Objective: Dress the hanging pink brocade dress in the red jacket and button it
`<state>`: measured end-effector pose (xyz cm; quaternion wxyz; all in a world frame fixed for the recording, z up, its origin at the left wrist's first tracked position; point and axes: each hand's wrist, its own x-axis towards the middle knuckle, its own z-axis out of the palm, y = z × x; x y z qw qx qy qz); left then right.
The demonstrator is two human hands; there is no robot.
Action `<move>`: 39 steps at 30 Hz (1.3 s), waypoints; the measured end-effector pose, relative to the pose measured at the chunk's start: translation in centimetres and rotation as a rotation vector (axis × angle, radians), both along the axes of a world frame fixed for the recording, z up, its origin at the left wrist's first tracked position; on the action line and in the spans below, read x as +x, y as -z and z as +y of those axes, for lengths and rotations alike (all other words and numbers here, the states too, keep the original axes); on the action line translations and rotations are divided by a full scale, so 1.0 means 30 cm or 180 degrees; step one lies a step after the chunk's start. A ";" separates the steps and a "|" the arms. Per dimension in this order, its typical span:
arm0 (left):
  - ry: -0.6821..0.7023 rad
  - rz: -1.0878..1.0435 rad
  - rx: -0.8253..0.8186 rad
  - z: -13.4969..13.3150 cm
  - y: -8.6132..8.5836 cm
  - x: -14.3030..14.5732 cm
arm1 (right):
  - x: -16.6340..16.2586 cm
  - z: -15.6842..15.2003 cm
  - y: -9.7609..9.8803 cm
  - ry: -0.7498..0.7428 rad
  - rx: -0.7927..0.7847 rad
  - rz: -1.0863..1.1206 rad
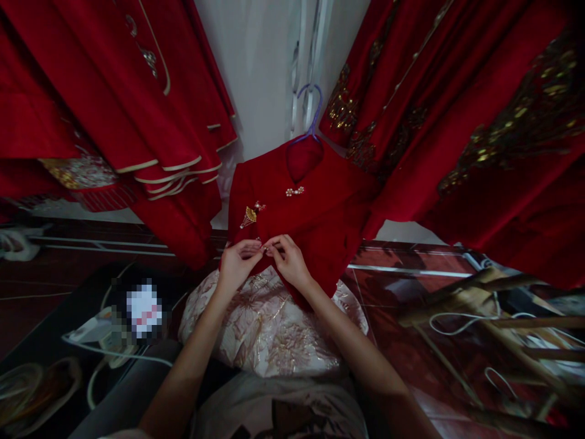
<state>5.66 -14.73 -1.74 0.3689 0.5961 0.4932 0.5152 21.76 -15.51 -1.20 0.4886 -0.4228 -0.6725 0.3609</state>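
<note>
A red jacket (315, 213) hangs in front of me on a purple hanger (315, 113). A beaded clasp (295, 191) sits below its collar, and a gold fan-shaped ornament (249, 217) lies on its left side. My left hand (238, 263) pinches at the lower left front edge. Fingertips close against it, my right hand (289, 259) pinches at the same spot. Between them shows a small shiny clasp (265, 249), partly hidden by the fingers. Under the jacket spreads a pale brocade skirt (278, 329) with gold flowers.
Red garments (159, 91) with pale piping hang at left; sequined red garments (425, 122) hang at right. A dark surface at lower left bears a blurred-out item (144, 311), a white cable (119, 353) and a bowl-like container (41, 390). A wooden rack (461, 299) stands right.
</note>
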 end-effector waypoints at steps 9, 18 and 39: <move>0.0013 0.0396 0.0167 0.005 -0.027 -0.021 | -0.021 -0.019 0.008 0.0337 0.0132 -0.0177; 0.0243 0.0956 0.0634 0.034 -0.043 -0.070 | 0.022 -0.008 -0.041 0.0106 -0.0175 -0.0133; 0.0359 0.1257 0.0718 0.014 -0.056 -0.038 | 0.192 -0.022 -0.221 0.0188 -0.0063 0.0111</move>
